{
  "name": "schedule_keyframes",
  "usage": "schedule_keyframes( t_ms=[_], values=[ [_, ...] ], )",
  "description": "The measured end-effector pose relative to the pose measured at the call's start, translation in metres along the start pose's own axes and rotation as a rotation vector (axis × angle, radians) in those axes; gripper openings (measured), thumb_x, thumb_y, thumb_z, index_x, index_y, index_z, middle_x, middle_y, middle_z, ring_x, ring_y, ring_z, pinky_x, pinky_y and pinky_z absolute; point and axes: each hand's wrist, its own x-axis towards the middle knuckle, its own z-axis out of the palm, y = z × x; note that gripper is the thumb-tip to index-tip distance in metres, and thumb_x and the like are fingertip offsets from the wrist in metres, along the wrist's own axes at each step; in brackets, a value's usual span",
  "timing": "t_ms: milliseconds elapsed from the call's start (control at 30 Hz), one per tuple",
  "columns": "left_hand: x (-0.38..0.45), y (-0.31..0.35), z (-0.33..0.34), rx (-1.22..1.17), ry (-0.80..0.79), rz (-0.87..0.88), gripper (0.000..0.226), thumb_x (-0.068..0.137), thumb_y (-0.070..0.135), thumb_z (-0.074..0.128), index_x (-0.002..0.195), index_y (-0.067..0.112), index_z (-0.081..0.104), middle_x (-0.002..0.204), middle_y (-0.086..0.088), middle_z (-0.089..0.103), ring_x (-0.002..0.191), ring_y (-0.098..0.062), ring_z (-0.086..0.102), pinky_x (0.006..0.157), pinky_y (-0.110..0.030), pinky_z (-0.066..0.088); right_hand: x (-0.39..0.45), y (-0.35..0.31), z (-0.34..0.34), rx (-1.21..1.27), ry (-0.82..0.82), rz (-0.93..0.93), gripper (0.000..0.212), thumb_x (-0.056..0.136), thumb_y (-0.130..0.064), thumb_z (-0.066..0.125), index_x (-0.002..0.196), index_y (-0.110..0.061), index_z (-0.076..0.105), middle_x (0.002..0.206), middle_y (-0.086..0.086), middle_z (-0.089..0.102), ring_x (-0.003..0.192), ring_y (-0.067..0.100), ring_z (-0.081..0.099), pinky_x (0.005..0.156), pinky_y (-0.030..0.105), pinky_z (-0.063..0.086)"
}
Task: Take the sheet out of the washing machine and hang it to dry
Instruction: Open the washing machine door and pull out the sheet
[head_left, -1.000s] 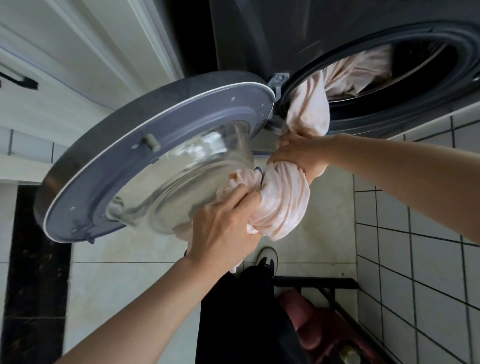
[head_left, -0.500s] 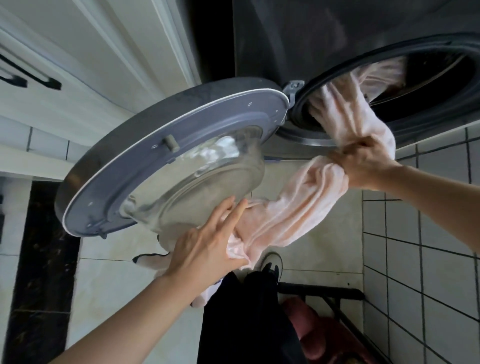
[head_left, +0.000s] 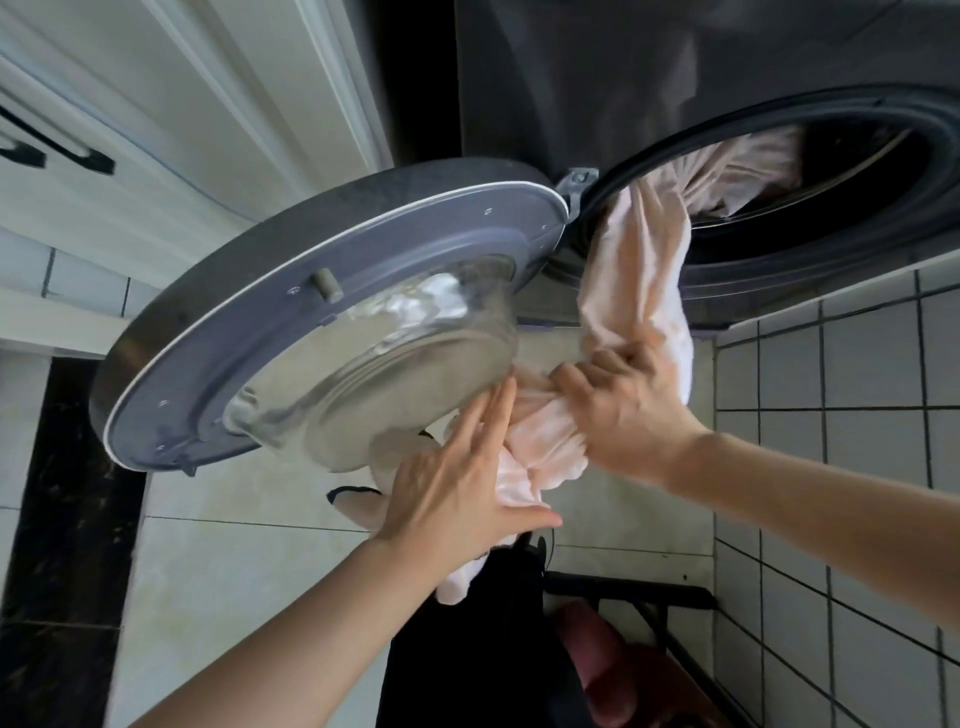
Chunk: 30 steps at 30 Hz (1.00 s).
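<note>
sheet (head_left: 641, 270) trails from washing machine (head_left: 857, 218) drum, bunched in right hand (head_left: 626, 410) grip; left hand (head_left: 457, 483) spread flat.

A home laundry corner is shown: a dark front-loading washer (head_left: 675, 93) with its round door (head_left: 291, 332) swung open at upper right, white tiled wall (head_left: 857, 415) at right, white cabinets (head_left: 130, 104) at upper left.

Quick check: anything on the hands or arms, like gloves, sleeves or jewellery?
No. Both hands, left and right, are bare, without gloves, and no ring or watch shows. Both forearms are bare right to the frame edge, with no sleeve in view.
</note>
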Motion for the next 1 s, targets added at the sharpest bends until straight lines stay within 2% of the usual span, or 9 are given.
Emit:
schedule_keyframes(
  t_ms=[67,133,233,300,433,533,667,867,1000],
  values=[
    [0.005,0.01,0.0,0.017,0.051,-0.025,0.131,0.052,0.088,0.055,0.153,0.026,-0.001,0.156,0.014,0.024,0.096,-0.016,0.067,0.063,-0.03,0.055,0.002,-0.026,-0.01,0.085,0.031,0.022,0.04,0.049,-0.011,0.048,0.089,-0.013,0.053,0.068,-0.003,0.063,0.068,0.025,0.06,0.069,0.041,0.045],
    [0.007,0.015,0.001,-0.002,0.127,-0.032,0.116,0.058,0.077,0.06,0.152,0.026,0.014,0.15,0.012,0.038,0.092,-0.016,0.069,0.058,-0.031,0.055,0.001,-0.043,-0.02,0.163,0.091,0.061,0.044,0.048,-0.008,0.05,0.091,-0.01,0.054,0.066,-0.003,0.061,0.062,0.025,0.059,0.066,0.038,0.045],
    [0.009,0.015,0.001,-0.018,0.189,0.0,0.077,0.059,0.052,0.067,0.128,0.029,0.042,0.113,0.011,0.064,0.079,-0.02,0.069,0.053,-0.034,0.053,-0.008,-0.045,-0.027,0.221,0.068,0.06,0.048,0.048,-0.009,0.062,0.096,-0.007,0.057,0.072,-0.002,0.061,0.064,0.025,0.06,0.066,0.038,0.048],
    [0.009,0.015,0.0,0.015,0.232,0.029,0.059,0.055,0.042,0.072,0.107,0.026,0.049,0.089,0.008,0.063,0.065,-0.024,0.065,0.045,-0.032,0.048,-0.015,-0.038,-0.031,0.237,0.0,0.013,0.05,0.052,-0.017,0.069,0.1,-0.007,0.057,0.075,-0.002,0.062,0.071,0.024,0.06,0.072,0.041,0.049],
    [0.01,0.016,-0.002,0.084,0.269,0.058,0.053,0.046,0.033,0.076,0.089,0.023,0.046,0.077,0.008,0.058,0.05,-0.024,0.058,0.043,-0.023,0.026,-0.015,-0.011,-0.038,0.148,-0.131,-0.242,0.058,0.068,-0.038,0.068,0.113,-0.009,0.046,0.093,0.002,0.062,0.095,0.025,0.056,0.088,0.047,0.041],
    [0.006,0.014,-0.003,0.111,0.283,0.061,0.052,0.044,0.032,0.074,0.084,0.022,0.043,0.076,0.007,0.056,0.046,-0.025,0.055,0.042,-0.023,0.025,-0.003,0.022,-0.032,0.109,-0.286,-0.444,0.076,0.072,-0.058,0.059,0.128,-0.012,0.035,0.116,0.007,0.058,0.121,0.027,0.048,0.1,0.053,0.037],
    [-0.001,0.007,-0.005,0.076,0.315,0.055,0.056,0.043,0.036,0.07,0.084,0.022,0.034,0.075,0.006,0.055,0.044,-0.027,0.052,0.038,-0.025,0.032,0.02,0.072,-0.02,-0.007,-0.426,-0.488,0.084,0.067,-0.065,0.06,0.133,-0.018,0.04,0.135,0.004,0.05,0.136,0.028,0.034,0.107,0.057,0.03],
    [-0.007,0.016,-0.014,-0.011,0.403,0.13,0.059,0.045,0.038,0.076,0.079,0.024,0.029,0.068,0.006,0.043,0.045,-0.026,0.049,0.036,-0.026,0.034,0.054,0.081,0.001,-0.163,-0.647,-0.469,0.102,0.066,-0.065,0.067,0.148,-0.029,0.018,0.152,-0.011,0.024,0.143,0.03,0.003,0.111,0.051,0.007],
    [-0.003,0.024,-0.028,-0.055,0.473,0.164,0.06,0.043,0.039,0.079,0.079,0.025,0.032,0.07,0.007,0.046,0.047,-0.024,0.046,0.041,-0.022,0.027,0.071,0.077,0.017,-0.215,-0.708,-0.474,0.111,0.065,-0.069,0.066,0.149,-0.034,0.003,0.156,-0.015,0.009,0.143,0.032,0.002,0.112,0.05,0.003]
  ],
)
